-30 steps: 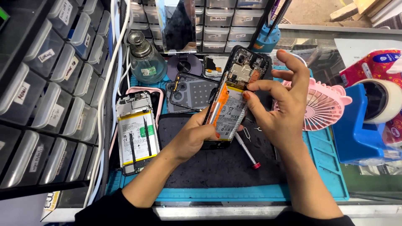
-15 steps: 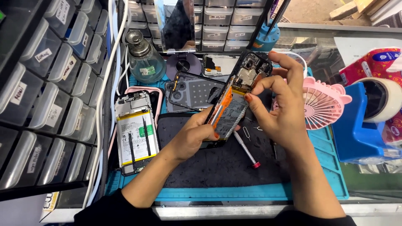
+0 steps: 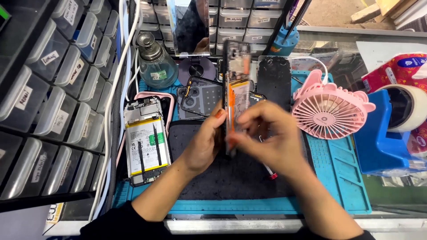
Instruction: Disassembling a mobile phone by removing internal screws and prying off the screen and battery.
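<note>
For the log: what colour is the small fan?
Pink fan, clearest in the head view.

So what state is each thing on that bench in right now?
Held phone: back off, upright on edge, gripped by both hands.
Left hand: holding the phone's left side.
Right hand: blurred, on its right side.
Second phone: open, lying flat.
Fan: tilted; spinning or not, cannot tell.
Bottle: upright, capped.

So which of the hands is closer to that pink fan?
Right. The right hand grips the opened phone from the side that faces the pink fan, just short of its grille. The left hand holds the phone's far side, away from the fan.
</note>
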